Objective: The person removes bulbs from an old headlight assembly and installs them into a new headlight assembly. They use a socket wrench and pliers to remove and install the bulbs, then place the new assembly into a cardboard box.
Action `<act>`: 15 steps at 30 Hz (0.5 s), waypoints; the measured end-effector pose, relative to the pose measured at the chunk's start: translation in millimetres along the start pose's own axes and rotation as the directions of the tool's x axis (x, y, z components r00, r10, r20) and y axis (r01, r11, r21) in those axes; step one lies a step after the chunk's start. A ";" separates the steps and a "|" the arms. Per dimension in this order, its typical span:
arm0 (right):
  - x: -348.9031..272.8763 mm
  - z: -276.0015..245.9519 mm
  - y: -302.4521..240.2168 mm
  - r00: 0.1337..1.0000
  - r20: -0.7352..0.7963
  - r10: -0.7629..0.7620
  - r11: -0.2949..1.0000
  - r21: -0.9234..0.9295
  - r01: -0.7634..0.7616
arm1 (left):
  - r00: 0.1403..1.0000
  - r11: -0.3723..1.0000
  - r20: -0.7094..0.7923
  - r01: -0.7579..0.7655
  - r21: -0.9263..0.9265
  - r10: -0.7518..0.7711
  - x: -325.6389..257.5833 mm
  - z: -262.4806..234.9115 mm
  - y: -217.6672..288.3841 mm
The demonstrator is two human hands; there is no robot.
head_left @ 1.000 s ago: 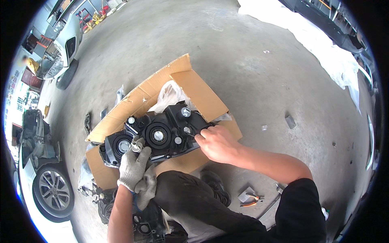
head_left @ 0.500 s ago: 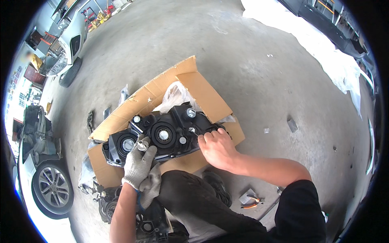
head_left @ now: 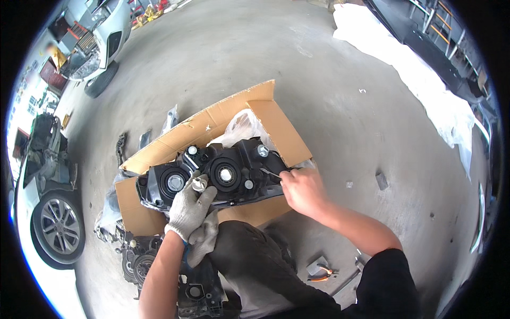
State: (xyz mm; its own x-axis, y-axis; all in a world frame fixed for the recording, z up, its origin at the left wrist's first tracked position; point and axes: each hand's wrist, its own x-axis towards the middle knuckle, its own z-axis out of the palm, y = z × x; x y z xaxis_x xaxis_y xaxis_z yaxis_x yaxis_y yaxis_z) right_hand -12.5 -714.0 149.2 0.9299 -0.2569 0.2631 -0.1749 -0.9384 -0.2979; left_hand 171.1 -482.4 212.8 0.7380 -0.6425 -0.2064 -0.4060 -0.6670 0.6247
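Gripping a small silvery fitting (head_left: pixel 199 184), the gloved left hand (head_left: pixel 189 206) overlaps the black headlamp housing (head_left: pixel 243 176) from seven o'clock, nearer its middle than the bare right hand (head_left: pixel 305 192), past three o'clock, pinching a thin rod (head_left: pixel 272 173). The housing's long axis runs nearly nine-to-three; beyond, at twelve, stands cardboard (head_left: pixel 204 125).

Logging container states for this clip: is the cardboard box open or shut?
Open: the cardboard box has its flaps spread apart, leaving the black headlight uncovered.
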 end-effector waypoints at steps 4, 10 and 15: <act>9.9 -0.1 30.8 0.985 0.115 0.129 0.959 0.238 -0.154 | 0.999 0.997 -0.019 -0.048 0.055 0.049 1.7 1.1 -1.8; 28.5 -13.4 66.6 0.943 0.280 0.178 0.970 0.110 -0.216 | 1.000 0.999 -0.017 -0.015 0.050 0.016 -0.8 -0.2 -1.0; 25.1 -23.6 74.3 0.931 0.179 0.317 0.888 0.288 -0.357 | 0.999 0.997 -0.028 -0.035 0.068 0.037 -0.4 0.0 -2.5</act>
State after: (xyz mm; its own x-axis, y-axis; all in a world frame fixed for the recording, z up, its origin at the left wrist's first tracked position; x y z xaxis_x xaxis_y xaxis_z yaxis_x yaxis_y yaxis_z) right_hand -9.8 -795.7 155.3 0.8688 -0.4950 -0.0138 -0.3947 -0.6754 -0.6230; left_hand 171.8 -480.4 211.3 0.7376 -0.6555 -0.1621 -0.4670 -0.6686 0.5787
